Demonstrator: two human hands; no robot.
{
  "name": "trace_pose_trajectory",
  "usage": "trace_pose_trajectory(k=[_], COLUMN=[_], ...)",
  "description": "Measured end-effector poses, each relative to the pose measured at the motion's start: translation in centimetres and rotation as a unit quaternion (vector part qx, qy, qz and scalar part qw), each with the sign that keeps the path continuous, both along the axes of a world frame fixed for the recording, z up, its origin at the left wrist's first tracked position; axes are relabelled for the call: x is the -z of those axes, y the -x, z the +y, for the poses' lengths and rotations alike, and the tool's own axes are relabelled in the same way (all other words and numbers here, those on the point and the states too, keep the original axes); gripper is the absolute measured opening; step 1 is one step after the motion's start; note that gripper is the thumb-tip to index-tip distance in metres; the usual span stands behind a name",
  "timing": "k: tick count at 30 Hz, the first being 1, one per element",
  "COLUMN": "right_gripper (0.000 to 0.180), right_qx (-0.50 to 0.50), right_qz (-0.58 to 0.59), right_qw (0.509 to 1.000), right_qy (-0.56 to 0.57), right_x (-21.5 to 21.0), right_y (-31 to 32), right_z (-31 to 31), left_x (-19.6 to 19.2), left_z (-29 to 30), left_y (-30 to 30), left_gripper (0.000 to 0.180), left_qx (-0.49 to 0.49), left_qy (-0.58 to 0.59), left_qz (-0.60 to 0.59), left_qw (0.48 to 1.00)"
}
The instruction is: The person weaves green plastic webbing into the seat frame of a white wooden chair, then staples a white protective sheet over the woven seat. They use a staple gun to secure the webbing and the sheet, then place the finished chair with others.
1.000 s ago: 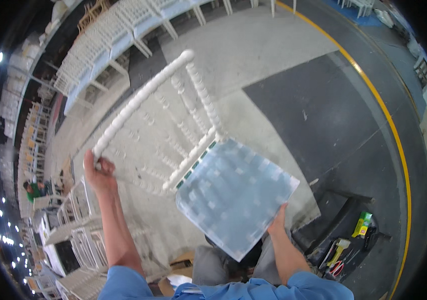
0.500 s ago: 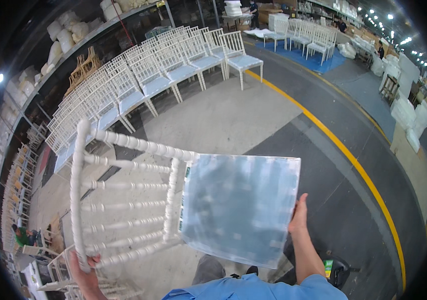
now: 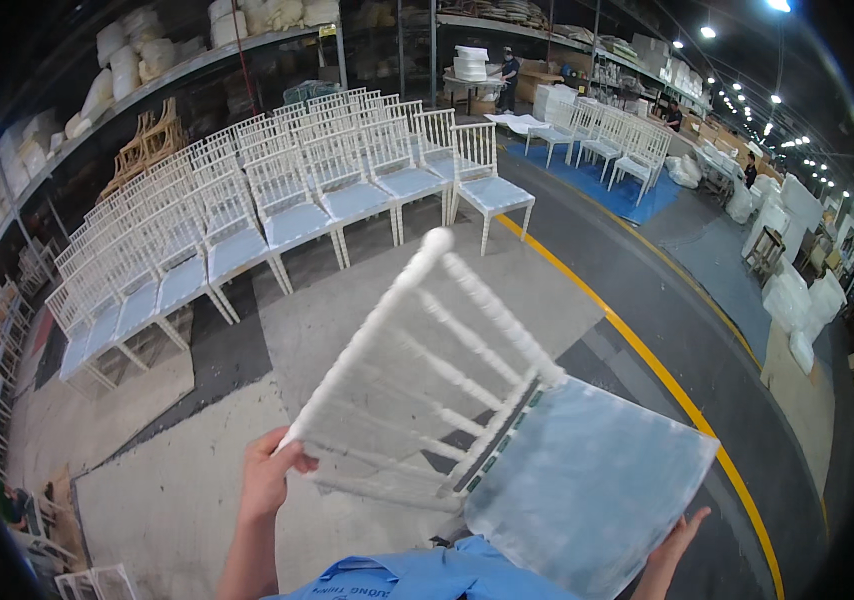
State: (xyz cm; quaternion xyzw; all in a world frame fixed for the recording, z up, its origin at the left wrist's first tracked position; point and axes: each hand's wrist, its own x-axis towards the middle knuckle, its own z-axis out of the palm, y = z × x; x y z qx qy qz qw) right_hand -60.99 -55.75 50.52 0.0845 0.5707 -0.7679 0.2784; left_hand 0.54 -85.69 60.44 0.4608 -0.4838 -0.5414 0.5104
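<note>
A white chair with turned back spindles and a pale blue, film-covered seat (image 3: 587,470) is held tilted in front of me, off the floor. My left hand (image 3: 269,468) is closed round the near end of the top rail (image 3: 362,320). At the seat's right edge my right hand (image 3: 677,540) supports the chair, thumb showing and fingers mostly hidden beneath the seat. Small green patches run along the seam between seat and backrest. The legs are hidden under the seat.
Rows of similar white chairs (image 3: 292,222) stand ahead and to the left. A yellow floor line (image 3: 647,355) curves along the right. More white chairs (image 3: 637,160) stand on a blue mat (image 3: 587,185). Shelving (image 3: 192,75) and a person at a table (image 3: 509,80) are at the back.
The chair has swung to the right and its backrest has turned upward, away from me. Both hands have moved right with it, keeping their hold. My view has shifted too.
</note>
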Motion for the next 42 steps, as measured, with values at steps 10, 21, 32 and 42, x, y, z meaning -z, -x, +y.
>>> trace_pose_trajectory(k=[10, 21, 32, 42], right_gripper=[0.101, 0.116, 0.102, 0.101], right_qx=[0.122, -0.017, 0.003, 0.007], right_qz=[-0.029, 0.029, -0.020, -0.128], right_qw=[0.991, 0.998, 0.998, 0.992], right_qy=[0.055, 0.058, 0.053, -0.013], right_x=[2.9, 3.7, 7.4, 19.8], right_y=[-3.3, 2.4, 0.8, 6.5], right_z=[-30.3, -72.7, -111.6, -142.7], left_x=[0.4, 2.3, -3.3, 0.6], left_z=[-38.8, -72.9, -113.7, -143.9], left_y=[4.6, 2.1, 3.4, 14.5], left_gripper=[0.027, 0.033, 0.045, 0.039], left_qx=[0.069, -0.001, 0.032, 0.070], left_qy=[0.023, 0.074, 0.132, 0.152], left_qz=[-0.019, 0.021, -0.016, -0.146], left_qw=[0.997, 0.997, 0.991, 0.975])
